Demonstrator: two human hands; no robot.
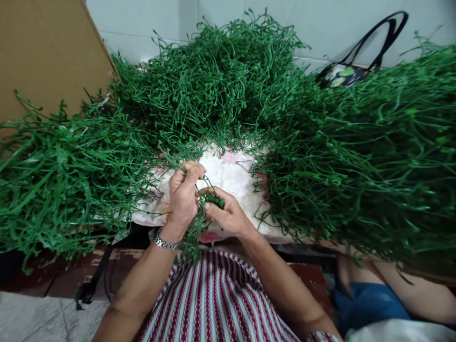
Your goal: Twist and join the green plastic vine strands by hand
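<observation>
Above the near edge of the table, my left hand (184,194) is pinched closed around thin green stems, thumb against forefinger. Just right of it and lower, my right hand (224,209) is closed on a small bunch of the same stems (215,200). Part of this bunch (192,240) hangs down between my wrists toward my lap. The stems are slim and curly, some with small bud-like tips; their exact kind I cannot tell. A pale patterned cloth or sheet (228,173) lies under both hands.
Large heaps of green stems surround the sheet: a left heap (64,171), a back heap (228,80) and a right heap (363,166). A cardboard panel (53,52) stands at back left. A black-handled bag (344,73) rests by the tiled wall. Another person's leg (413,285) shows at lower right.
</observation>
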